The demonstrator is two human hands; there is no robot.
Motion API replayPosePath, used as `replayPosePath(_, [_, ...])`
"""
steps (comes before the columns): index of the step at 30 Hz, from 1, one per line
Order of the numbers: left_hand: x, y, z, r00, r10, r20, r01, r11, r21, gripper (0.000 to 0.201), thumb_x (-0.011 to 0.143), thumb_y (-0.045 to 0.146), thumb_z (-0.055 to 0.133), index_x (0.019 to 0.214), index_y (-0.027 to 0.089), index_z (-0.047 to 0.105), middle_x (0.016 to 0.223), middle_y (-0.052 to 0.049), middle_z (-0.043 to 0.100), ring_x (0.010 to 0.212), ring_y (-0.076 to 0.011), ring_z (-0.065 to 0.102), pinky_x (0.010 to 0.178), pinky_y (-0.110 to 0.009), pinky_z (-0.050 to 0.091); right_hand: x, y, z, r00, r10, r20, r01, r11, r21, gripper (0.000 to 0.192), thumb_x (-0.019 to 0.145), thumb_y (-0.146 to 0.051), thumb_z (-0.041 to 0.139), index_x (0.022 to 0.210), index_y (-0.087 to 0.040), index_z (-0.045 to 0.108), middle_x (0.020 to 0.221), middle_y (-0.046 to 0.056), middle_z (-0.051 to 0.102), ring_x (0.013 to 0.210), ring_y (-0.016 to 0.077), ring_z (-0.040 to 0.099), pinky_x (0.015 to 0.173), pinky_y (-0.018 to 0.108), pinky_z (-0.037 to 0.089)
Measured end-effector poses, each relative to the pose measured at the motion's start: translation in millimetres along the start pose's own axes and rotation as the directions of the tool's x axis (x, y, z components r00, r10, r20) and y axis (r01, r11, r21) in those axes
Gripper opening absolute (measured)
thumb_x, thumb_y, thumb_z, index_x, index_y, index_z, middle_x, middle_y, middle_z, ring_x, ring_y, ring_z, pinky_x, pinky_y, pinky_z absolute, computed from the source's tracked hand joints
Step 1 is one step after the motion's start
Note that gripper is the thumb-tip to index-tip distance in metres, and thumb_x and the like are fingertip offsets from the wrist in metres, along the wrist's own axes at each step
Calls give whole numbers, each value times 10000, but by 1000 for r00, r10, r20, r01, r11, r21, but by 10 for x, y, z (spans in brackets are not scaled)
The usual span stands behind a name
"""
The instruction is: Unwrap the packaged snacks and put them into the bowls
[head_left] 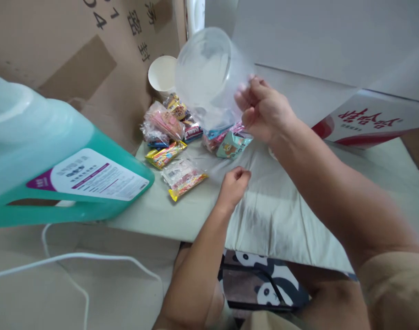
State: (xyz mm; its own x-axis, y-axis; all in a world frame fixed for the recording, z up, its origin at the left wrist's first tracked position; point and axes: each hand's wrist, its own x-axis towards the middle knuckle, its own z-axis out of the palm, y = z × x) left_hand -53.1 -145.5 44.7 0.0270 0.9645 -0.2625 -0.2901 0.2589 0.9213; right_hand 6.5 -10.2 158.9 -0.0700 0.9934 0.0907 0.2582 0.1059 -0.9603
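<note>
My right hand (264,107) is raised over the cloth-covered surface, its fingers closed at the side of a clear plastic tub (209,68). The tub is tilted, with its round end facing left, and it is slightly blurred. Lower down, my left hand (235,185) is closed in a loose pinch above the cloth; what it holds, if anything, I cannot make out. Beneath the tub lies a pile of wrapped snacks, among them a mint-green packet (233,145), a pink-filled clear packet (164,120) and a yellow packet (166,155). Another clear packet with a yellow edge (183,178) lies nearer me.
A large jug of green liquid (102,174) stands close on the left. Behind are a white paper cup (162,73) and a cardboard box (75,59). A white box with red writing (363,119) is at right. A white cable (92,255) runs lower left.
</note>
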Motion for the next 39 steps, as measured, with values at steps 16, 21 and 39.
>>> replayPosePath(16, [216,-201,78,690,502,-522,-256,844,472,508,666,176,813,1034,239,469,1059,-32,500,975,-189,540,977,-341,447,-1904,1575,-2359,692,-371,-619,-211,716,-666,130,856,-372,556,809,-337,672,863,159,756,801,364,734,781,554,553])
replayPosePath(21, [327,-273,120,665,542,-513,-288,820,494,771,643,234,862,1246,252,382,1354,-124,463,1217,-231,554,1028,-349,493,-1996,1874,-2372,792,-359,-493,-179,636,-751,261,827,-271,489,956,-271,716,1107,155,764,1194,353,691,1066,559,503])
replayPosePath(39, [-320,-325,339,822,204,-532,-225,974,25,564,525,114,555,999,302,315,947,41,525,699,-91,562,547,-178,398,-2412,2115,-2368,967,-1,-255,-215,536,-816,260,885,-320,519,1027,-205,703,1048,181,694,990,346,635,867,494,485])
